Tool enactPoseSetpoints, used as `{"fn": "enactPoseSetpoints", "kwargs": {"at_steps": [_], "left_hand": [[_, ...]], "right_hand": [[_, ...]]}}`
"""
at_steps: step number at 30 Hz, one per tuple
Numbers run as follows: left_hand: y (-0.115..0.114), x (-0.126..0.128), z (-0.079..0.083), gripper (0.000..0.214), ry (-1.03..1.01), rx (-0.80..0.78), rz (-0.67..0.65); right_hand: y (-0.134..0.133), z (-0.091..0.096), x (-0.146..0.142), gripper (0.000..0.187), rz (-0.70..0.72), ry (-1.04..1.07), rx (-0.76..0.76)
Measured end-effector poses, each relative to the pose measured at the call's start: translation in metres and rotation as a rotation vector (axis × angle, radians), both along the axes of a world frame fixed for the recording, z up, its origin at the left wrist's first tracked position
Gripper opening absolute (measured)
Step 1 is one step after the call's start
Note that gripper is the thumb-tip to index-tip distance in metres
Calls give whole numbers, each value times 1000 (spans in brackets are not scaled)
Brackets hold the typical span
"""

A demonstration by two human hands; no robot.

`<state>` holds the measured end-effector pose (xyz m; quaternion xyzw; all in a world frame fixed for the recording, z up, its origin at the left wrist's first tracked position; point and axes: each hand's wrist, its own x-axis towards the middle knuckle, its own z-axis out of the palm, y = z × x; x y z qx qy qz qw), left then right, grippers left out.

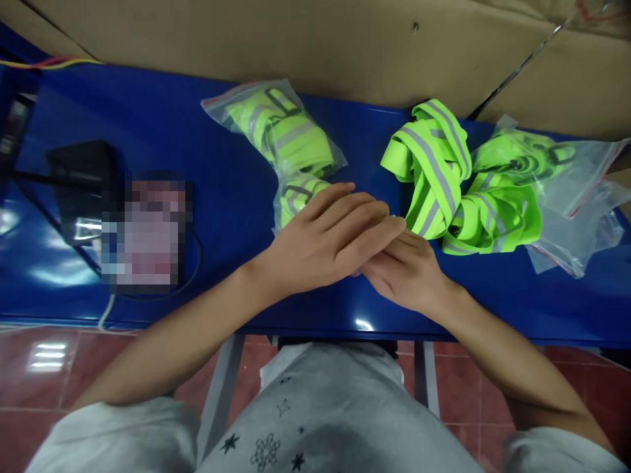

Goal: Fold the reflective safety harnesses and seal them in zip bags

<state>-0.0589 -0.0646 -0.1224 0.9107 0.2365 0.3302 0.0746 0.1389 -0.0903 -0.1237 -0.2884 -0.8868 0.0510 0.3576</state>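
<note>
My left hand (330,236) lies over the fingers of my right hand (407,266), with its own fingers stretched out. The right hand's fingertips are hidden beneath it, so I cannot make out whether they grip anything. A small pinkish edge shows under the hands. Partly behind my left hand is a clear zip bag (294,197) with a lime-yellow reflective strap inside. Another bagged reflective strap (300,135) lies just beyond it. Close to my right hand sits a loose, bundled reflective strap (434,174) with grey stripes. A second loose strap (497,217) lies to its right.
On the right are a bagged strap (522,154) and clear plastic bags (582,223) with red zip edges. A black stand (81,187), a blurred-out device (150,236) and cables occupy the left of the blue table (197,171). Cardboard (305,46) stands along the back.
</note>
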Motion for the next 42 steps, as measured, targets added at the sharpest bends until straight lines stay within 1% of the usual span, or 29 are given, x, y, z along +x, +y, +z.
{"fn": "enactPoseSetpoints", "kwargs": {"at_steps": [1,2,4,5,6,8,10,11,13,14,15,16,18,19,20,22,23,24,25,28,30,32,34,37,38,40,42], "left_hand": [[-1,0,-1,49,-3,28,28],[-1,1,-2,50,-3,57,59],[-3,4,-5,52,-2,106,111],[-4,5,-5,51,-3,125,132],[-5,7,-4,51,-5,144,147],[-10,10,3,53,9,160,148],[-14,8,20,58,80,85,82],[-16,5,30,63,137,0,21],[-17,-5,51,81,245,-225,-96],[-15,-11,58,87,246,-313,-126],[-11,-16,62,93,204,-394,-130],[-7,-20,63,98,138,-474,-112],[5,-24,55,106,-26,-661,-41],[11,-23,48,109,-87,-792,-22],[16,-21,40,104,-140,-957,-43],[23,-15,25,80,-206,-1330,-121],[24,-11,19,69,-249,-1473,-159],[24,-8,14,60,-299,-1573,-178],[23,-6,11,53,-358,-1625,-173],[18,-4,8,42,-515,-1643,-63],[16,-5,7,38,-595,-1621,23],[15,-7,6,39,-650,-1587,77],[14,-8,4,42,-700,-1578,104],[13,-7,2,44,-801,-1632,86],[12,-6,2,43,-838,-1625,90],[10,-4,3,37,-894,-1537,143],[9,-2,4,32,-917,-1423,215]], "right_hand": [[0,4,0,19,43,-11,-48],[-1,7,-1,29,89,-25,-96],[-4,8,-1,55,152,-65,-169],[-6,7,0,61,153,-82,-184],[-7,5,0,59,132,-91,-190],[-8,1,2,47,85,-86,-196],[-6,0,6,31,89,-49,-196],[-4,1,8,25,109,-20,-205],[-1,7,14,19,153,64,-254],[1,11,16,17,169,113,-298],[1,15,18,16,187,158,-352],[1,19,20,16,209,196,-406],[1,24,21,16,250,241,-475],[1,25,22,15,257,241,-488],[1,25,22,12,244,240,-479],[2,23,24,6,183,230,-440],[3,22,26,9,148,223,-433],[4,21,29,12,116,225,-440],[6,21,32,14,87,238,-462],[11,20,41,11,-16,288,-552],[13,18,44,12,-109,335,-569],[14,14,44,16,-180,376,-569],[15,11,42,20,-218,401,-563],[17,10,39,25,-265,419,-536],[18,10,39,28,-282,427,-539],[20,10,40,33,-304,448,-598],[21,9,40,32,-295,469,-754]]}}
